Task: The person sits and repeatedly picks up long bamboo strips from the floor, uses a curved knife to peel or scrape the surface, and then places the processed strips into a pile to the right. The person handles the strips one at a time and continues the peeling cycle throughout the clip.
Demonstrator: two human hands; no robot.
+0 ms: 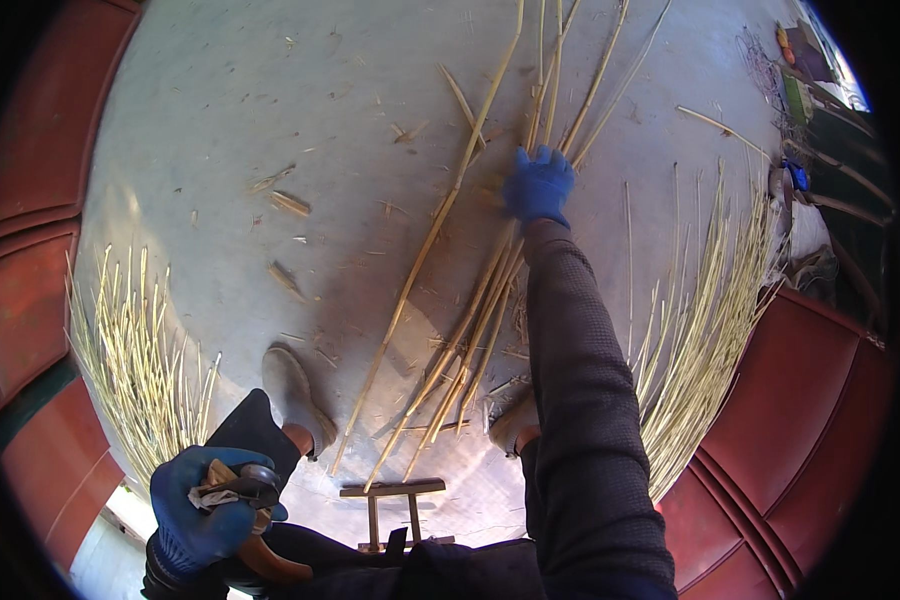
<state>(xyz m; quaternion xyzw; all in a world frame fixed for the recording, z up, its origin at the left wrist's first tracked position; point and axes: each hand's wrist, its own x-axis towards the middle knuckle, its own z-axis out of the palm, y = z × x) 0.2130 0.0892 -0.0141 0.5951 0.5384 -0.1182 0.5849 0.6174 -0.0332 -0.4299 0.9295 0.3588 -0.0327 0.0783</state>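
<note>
Nearest the camera, low on the left, the left hand (202,508) in a blue glove is closed around a pair of pruning shears (242,500) with brown handles; the dark metal head sits at the top of the fist and one handle curves down below it. The dark trouser legs and two shoes (292,393) rest on the concrete floor (240,110), with a small wooden stool frame (393,497) between the knees.

The right arm, in a dark sleeve, stretches straight out ahead. The right hand (538,185), also in a blue glove, lies palm down on a loose bunch of long yellow cane stalks (480,320), fingers bent over them; whether it grips them or only presses on them cannot be told. The stalks lie flat on the floor with their long axis running from near the feet up and away to the far edge of the view, leaning slightly to the right. Their cut ends point back toward the person's shoes. One single stalk (425,245) lies just left of the bunch on nearly the same line.

A heap of thin pale stalks (135,350) fans out on the left, another heap (705,300) on the right, both well apart from the bunch. Small chips and scraps (290,203) litter the floor. Red panelled walls (30,180) stand at both sides.
</note>
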